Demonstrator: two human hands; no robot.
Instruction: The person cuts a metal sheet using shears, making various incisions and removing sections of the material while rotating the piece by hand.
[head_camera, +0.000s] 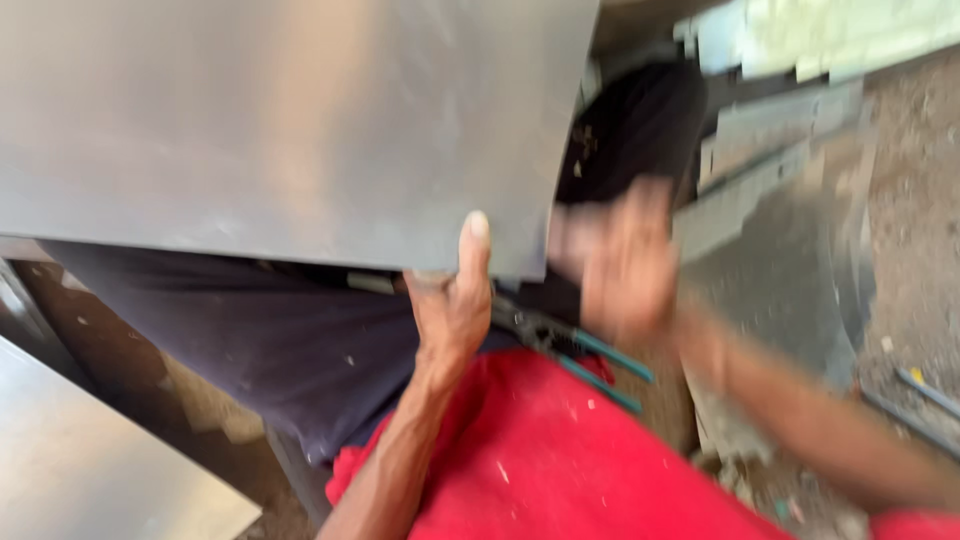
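A dusty concrete floor (915, 200) runs along the right side of the view, littered with grey sheet-metal offcuts (770, 150) stacked in loose strips near the top right. A second flat metal panel (90, 470) lies at the lower left, and bare, gritty ground shows between it and the person's dark trousers (270, 330). A red shirt (560, 460) fills the bottom middle.

The largest thing in sight is a broad grey metal sheet (280, 130), held up across the upper left and middle so that its lower edge slants above the lap. The left hand (452, 300) grips that lower edge close to the sheet's right corner: the thumb lies flat up the near face, and the other fingers are hidden behind the metal, so the hand is closed on the sheet.

The right hand (620, 265) is just beside the sheet's right edge, heavily blurred; whether it is open, or touching anything, cannot be told. Below and between the two hands, tin snips (570, 345) with teal-green handles rest on the lap, touching neither hand as far as can be seen.
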